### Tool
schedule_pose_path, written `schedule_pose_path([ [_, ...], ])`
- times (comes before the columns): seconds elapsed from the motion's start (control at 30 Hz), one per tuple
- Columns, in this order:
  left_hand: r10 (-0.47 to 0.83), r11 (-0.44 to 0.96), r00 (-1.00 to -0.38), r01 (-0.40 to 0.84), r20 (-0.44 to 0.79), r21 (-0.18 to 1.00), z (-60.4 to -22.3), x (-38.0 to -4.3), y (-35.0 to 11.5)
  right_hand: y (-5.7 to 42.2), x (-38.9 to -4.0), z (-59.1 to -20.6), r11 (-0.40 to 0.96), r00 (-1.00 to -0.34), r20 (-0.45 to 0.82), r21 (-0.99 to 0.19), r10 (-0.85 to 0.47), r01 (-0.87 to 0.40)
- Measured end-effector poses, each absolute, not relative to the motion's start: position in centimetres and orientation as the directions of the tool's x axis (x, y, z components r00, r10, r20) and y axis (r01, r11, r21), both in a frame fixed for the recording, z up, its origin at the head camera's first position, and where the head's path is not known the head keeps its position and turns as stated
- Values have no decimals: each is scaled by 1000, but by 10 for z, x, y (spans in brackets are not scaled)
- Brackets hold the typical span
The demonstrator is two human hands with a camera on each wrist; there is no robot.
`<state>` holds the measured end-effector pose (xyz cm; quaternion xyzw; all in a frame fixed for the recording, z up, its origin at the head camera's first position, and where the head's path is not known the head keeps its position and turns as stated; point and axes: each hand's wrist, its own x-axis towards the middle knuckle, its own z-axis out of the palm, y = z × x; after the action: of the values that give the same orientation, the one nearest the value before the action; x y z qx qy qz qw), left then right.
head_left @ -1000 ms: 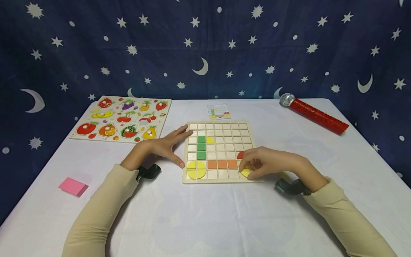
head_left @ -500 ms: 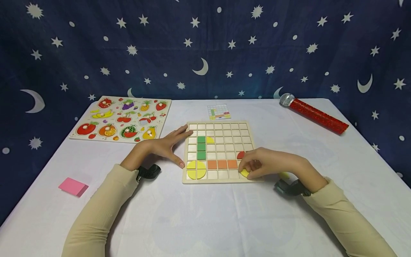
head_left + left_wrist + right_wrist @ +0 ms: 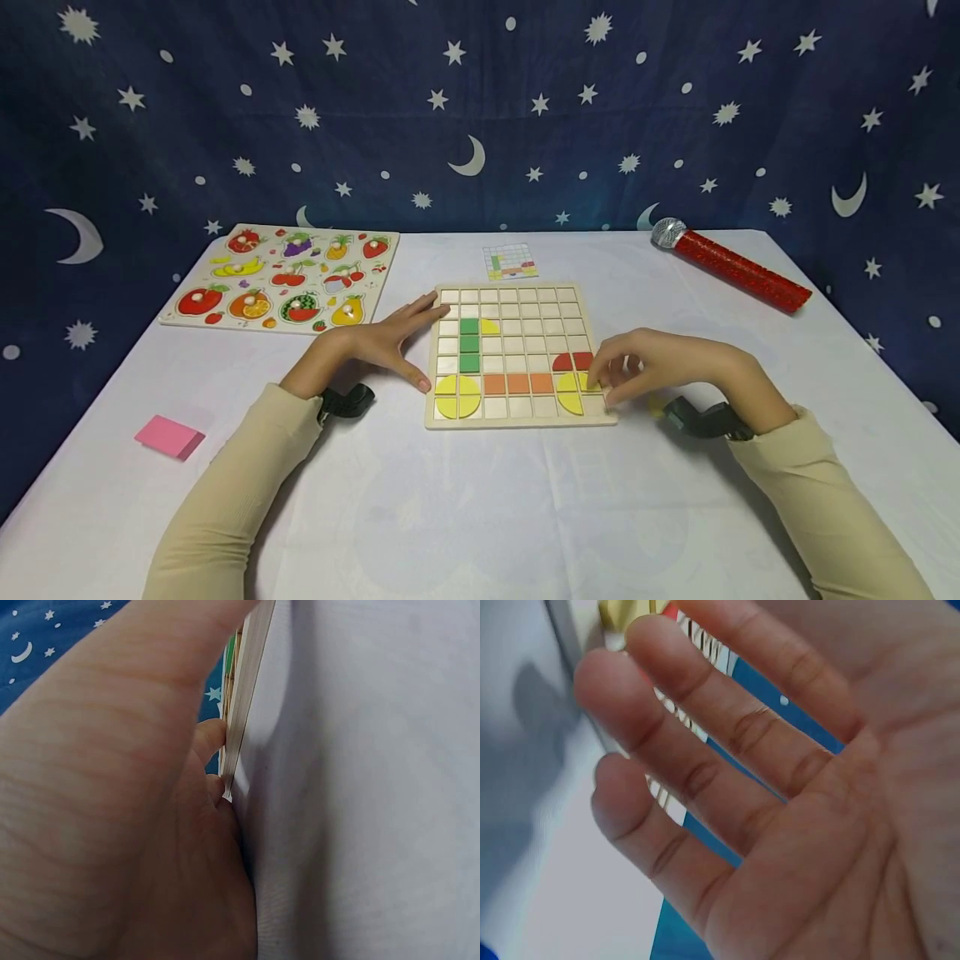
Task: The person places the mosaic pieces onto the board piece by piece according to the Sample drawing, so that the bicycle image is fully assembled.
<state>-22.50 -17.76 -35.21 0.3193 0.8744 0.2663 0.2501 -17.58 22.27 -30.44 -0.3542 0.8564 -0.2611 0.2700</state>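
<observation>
A wooden grid board [image 3: 517,423] lies mid-table, bearing green squares [image 3: 469,342], orange squares [image 3: 518,383], red quarter-round tiles [image 3: 562,362] and yellow quarter-round tiles [image 3: 447,406]. My left hand [image 3: 386,340] rests against the board's left edge, thumb and fingers spread; the left wrist view shows mostly palm and white cloth. My right hand [image 3: 648,362] hovers at the board's right edge, fingers loosely bent with nothing held. Under its fingertips sit yellow tiles [image 3: 570,403] in the lower right corner. In the right wrist view its fingers [image 3: 622,697] are apart from each other.
A loose yellow tile [image 3: 656,407] lies on the table by my right wrist. Behind the board is a small pattern card [image 3: 511,261]. A fruit peg puzzle [image 3: 277,279] stands back left, a red toy microphone [image 3: 735,267] back right, a pink block [image 3: 169,437] front left.
My right hand has let go of the yellow tile in the lower right corner and shifted right, uncovering several red and yellow tiles. The left hand stays in place.
</observation>
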Motion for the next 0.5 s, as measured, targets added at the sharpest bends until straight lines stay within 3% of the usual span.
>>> schedule_pose_path([
  [0.23, 693, 655, -667, 423, -274, 627, -351, -225, -177, 251, -186, -302, 663, -657, -298, -622, -692, -417],
  [0.5, 695, 652, -665, 424, -272, 629, -350, -225, -177, 257, -188, -306, 743, -613, -489, -616, -621, -261],
])
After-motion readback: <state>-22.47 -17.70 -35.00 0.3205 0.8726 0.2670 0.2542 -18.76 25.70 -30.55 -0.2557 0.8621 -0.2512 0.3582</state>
